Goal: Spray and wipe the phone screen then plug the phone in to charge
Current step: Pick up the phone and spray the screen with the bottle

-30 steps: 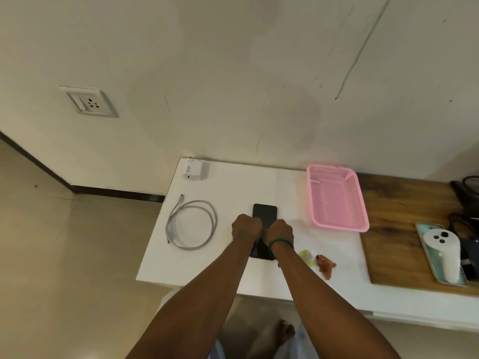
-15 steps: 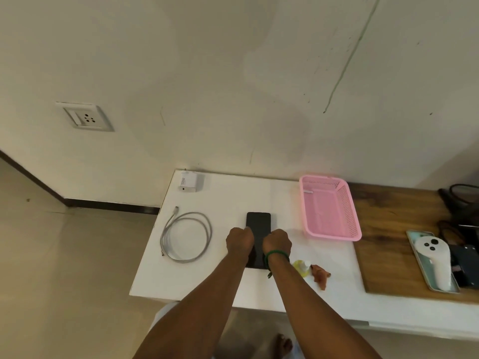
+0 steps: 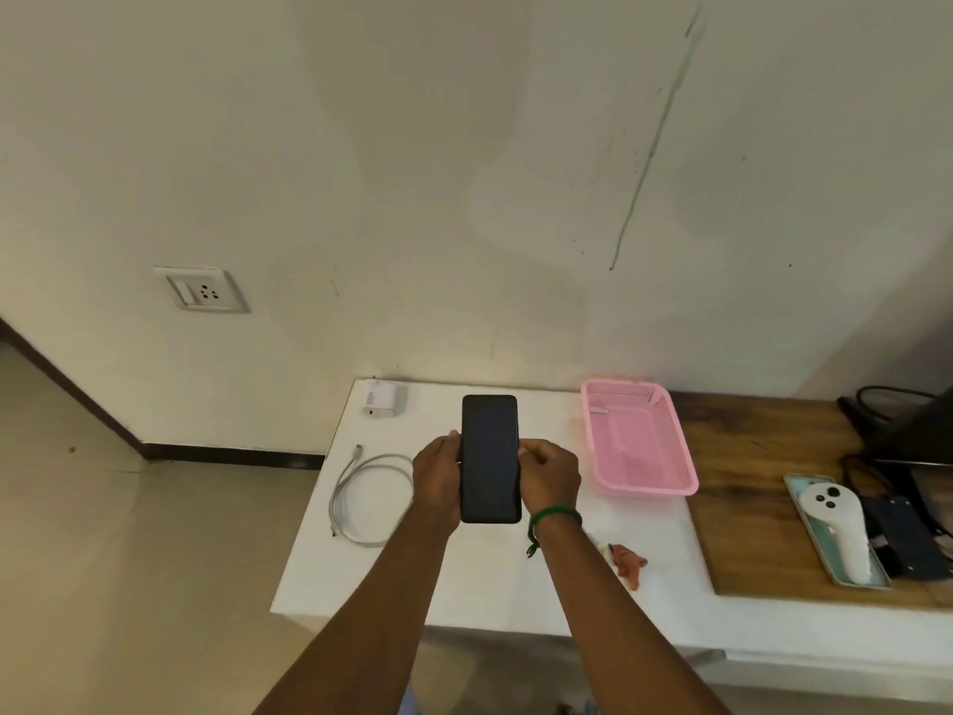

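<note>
Head view: the left hand (image 3: pixel 437 482) and right hand (image 3: pixel 549 479) grip the long edges of the phone (image 3: pixel 490 459), screen-up above the table (image 3: pixel 479 585), left of the pink basket (image 3: pixel 647 491). The phone looks light, rigid, slick and breakable, so edge grips suit it. In the basket lies one small pale item, too small to identify.

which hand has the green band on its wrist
The right hand, gripping the phone by its right edge; the left hand on the other edge has a bare wrist.
</note>
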